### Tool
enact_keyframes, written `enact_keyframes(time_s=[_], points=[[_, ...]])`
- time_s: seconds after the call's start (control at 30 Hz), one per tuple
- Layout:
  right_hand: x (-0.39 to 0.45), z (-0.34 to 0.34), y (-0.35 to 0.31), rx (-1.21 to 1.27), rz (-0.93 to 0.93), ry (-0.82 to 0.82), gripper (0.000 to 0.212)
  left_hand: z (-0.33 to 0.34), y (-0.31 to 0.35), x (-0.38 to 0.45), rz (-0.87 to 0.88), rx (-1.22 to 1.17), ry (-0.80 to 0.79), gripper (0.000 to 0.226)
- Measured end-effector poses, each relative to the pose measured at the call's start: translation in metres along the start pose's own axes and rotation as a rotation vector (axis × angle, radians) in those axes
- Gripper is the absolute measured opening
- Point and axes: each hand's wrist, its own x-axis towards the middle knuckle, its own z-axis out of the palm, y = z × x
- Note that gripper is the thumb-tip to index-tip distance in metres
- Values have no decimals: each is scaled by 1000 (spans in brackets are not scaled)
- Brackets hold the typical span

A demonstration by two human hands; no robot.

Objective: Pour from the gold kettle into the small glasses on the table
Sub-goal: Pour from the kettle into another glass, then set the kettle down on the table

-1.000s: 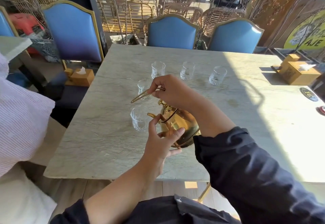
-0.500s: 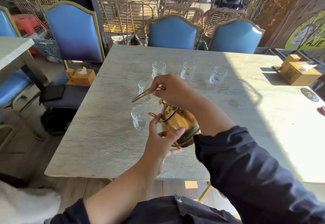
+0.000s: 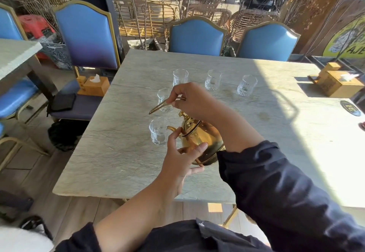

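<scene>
The kettle [image 3: 199, 139] hung tilted over the near part of the bench [image 3: 122, 152], its spout [image 3: 172, 128] pointing left and reaching the rim of the nearest glass [image 3: 159, 134]. No stream could be made out at the spout, and whether that glass held liquid could not be told.

The right hand [image 3: 192, 100] came from above, its grip clamped on the thin gold handle [image 3: 158, 107], which stuck out to the left past the fingers. The left hand [image 3: 178, 158] steadied the kettle from the near side: thumb up by the base of the spout, fingertips [image 3: 201, 146] pressed on the gold belly, so its grip was closed on the kettle's body. Both forearms showed bare below dark sleeves [image 3: 276, 182].

A second glass [image 3: 165, 99] stood just behind the handle, partly hidden by it. Three more stood in a row farther back: one at the left [image 3: 180, 77], one in the middle [image 3: 213, 79], one at the right [image 3: 246, 85], well apart from the kettle.

A wooden tissue box [image 3: 339, 82] sat on the bench's sunlit far right. Blue chairs [image 3: 195, 36] stood around the far side.
</scene>
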Motion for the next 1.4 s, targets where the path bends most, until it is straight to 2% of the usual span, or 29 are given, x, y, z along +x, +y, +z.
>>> enact_keyframes(time_s=[0.67,0.93,1.3,1.4], points=[[4,5,1,23,15,14,13,-1,3,-3,-30,16,-1,82],[-2,6,5,65,22,37,13,-1,2,-7,13,34,8,80],[-31,1,43,337,61,28,11,6,-7,-17,100,196,36,80],[-39,2,65,509,96,37,16,7,-13,-11,103,286,64,84]])
